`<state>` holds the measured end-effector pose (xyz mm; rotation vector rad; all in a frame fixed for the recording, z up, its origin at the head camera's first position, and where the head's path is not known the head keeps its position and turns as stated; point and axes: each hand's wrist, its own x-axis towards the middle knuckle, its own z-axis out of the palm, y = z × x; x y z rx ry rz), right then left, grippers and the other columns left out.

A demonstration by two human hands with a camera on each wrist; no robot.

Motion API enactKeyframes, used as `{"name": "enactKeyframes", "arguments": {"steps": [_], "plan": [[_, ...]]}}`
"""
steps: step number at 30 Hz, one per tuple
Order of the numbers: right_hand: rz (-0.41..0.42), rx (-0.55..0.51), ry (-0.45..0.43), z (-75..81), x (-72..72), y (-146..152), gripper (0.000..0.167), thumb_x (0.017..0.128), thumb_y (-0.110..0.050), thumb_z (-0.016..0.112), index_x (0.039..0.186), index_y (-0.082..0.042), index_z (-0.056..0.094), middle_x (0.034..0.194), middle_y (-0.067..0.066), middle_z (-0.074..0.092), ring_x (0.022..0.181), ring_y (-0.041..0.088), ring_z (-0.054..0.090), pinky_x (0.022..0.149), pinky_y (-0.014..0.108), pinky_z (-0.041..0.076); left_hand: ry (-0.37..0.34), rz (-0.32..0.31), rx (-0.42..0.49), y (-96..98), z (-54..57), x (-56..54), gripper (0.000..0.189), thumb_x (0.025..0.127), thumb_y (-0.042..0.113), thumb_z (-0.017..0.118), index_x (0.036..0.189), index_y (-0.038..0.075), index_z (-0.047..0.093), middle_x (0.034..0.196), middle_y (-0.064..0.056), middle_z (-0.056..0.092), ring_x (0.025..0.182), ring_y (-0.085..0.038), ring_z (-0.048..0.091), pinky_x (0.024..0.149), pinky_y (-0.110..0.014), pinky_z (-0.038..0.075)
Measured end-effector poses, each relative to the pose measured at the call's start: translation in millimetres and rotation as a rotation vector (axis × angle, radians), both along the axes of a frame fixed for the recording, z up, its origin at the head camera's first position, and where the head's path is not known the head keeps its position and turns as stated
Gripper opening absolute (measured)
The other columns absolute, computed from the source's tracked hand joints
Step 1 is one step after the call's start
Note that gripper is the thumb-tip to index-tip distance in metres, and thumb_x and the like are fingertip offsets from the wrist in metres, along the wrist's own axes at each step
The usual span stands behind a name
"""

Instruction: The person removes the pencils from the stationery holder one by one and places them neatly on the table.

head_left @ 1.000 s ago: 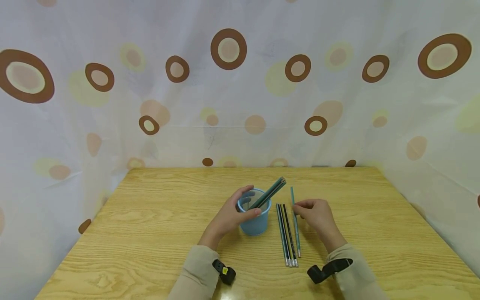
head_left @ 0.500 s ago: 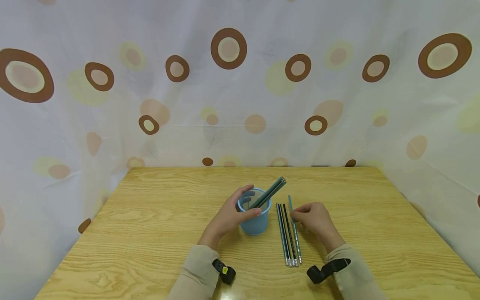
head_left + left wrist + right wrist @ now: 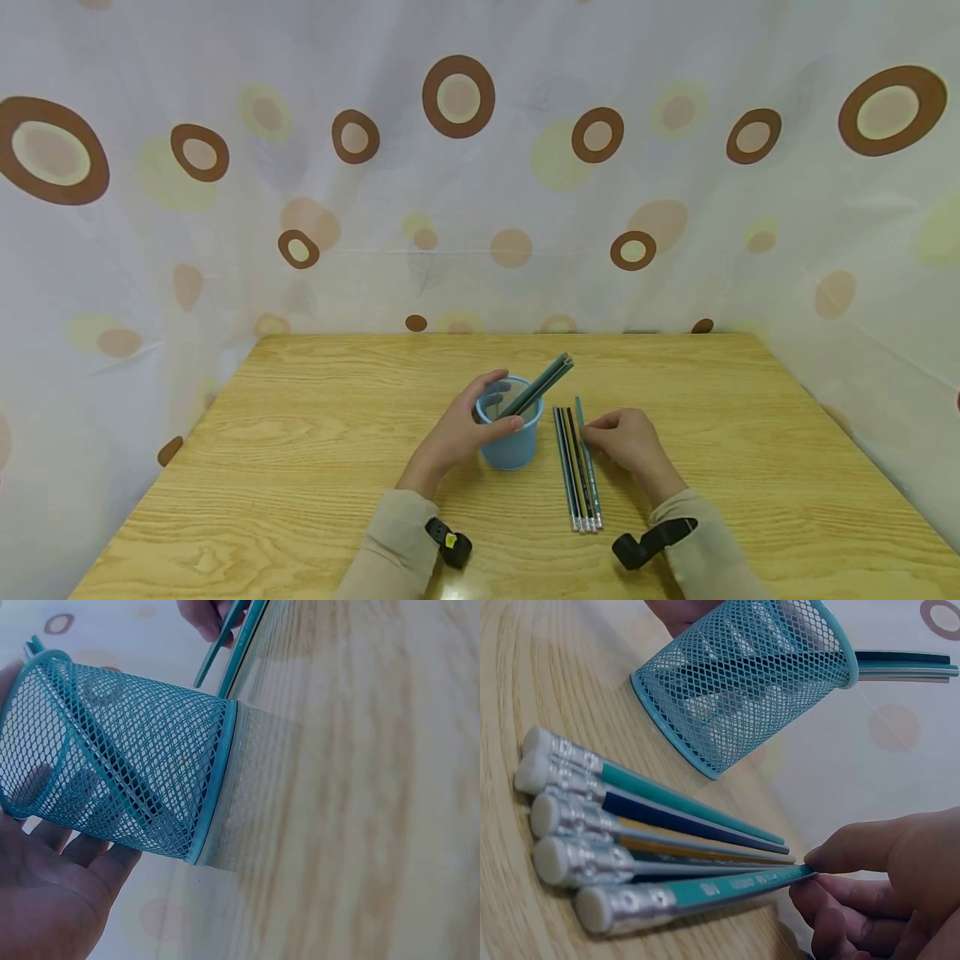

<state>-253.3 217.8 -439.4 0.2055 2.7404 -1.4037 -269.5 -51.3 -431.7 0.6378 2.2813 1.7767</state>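
Note:
My left hand [image 3: 453, 437] grips a blue mesh pencil cup [image 3: 510, 452] around its side, the thumb lying along the rim. Several dark green pencils [image 3: 542, 386] lean to the right inside the cup and stick out over its edge. To the right of the cup, my right hand [image 3: 632, 442] pinches a teal pencil [image 3: 727, 889] between thumb and fingers near its far end. This pencil lies alongside a row of several pencils [image 3: 567, 467] on the table, their white eraser ends toward me. In the right wrist view the row shows teal, navy, yellow and dark barrels.
The wooden table [image 3: 337, 450] spreads out on both sides of the hands. A white curtain [image 3: 525, 183] with brown and beige ovals stands behind it and along both sides. Each sleeve carries a black wrist camera [image 3: 453, 548].
My right hand has drawn the teal pencil toward me and left, bringing it up beside the row with its eraser end nearly level with the others. The left hand and cup have stayed put.

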Motion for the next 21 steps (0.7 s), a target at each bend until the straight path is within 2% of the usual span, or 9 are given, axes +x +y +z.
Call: {"name": "enactKeyframes", "arguments": {"steps": [7,14,21], "plan": [[0.001,0.026,0.028,-3.4,0.4,-0.7,0.020,0.088,-0.016,0.074,0.093,0.003,0.075,0.090,0.009,0.068,0.082,0.022,0.059,0.064,0.031,0.047,0.000,0.003,-0.005,0.2,0.1,0.1,0.071,0.088,0.041,0.074,0.149,0.042,0.038,0.152,0.005,0.036,0.136,-0.027,0.038,0.101,-0.058,0.038],[0.044,0.083,0.075,-2.8,1.2,-0.5,0.018,0.087,-0.016,0.075,0.089,0.001,0.078,0.096,0.012,0.071,0.091,0.028,0.063,0.075,0.041,0.052,-0.002,-0.009,0.010,-0.3,-2.2,-1.2,0.069,0.089,0.041,0.073,0.148,0.042,0.037,0.153,0.005,0.034,0.136,-0.027,0.038,0.102,-0.057,0.038],[0.050,0.103,0.081,-1.5,2.6,-0.9,0.016,0.086,-0.016,0.076,0.088,0.000,0.078,0.093,0.011,0.071,0.088,0.026,0.063,0.070,0.039,0.052,0.006,-0.011,0.008,-0.1,-2.6,-1.8,0.069,0.089,0.042,0.073,0.148,0.043,0.037,0.152,0.005,0.036,0.136,-0.026,0.039,0.101,-0.057,0.039]]}}
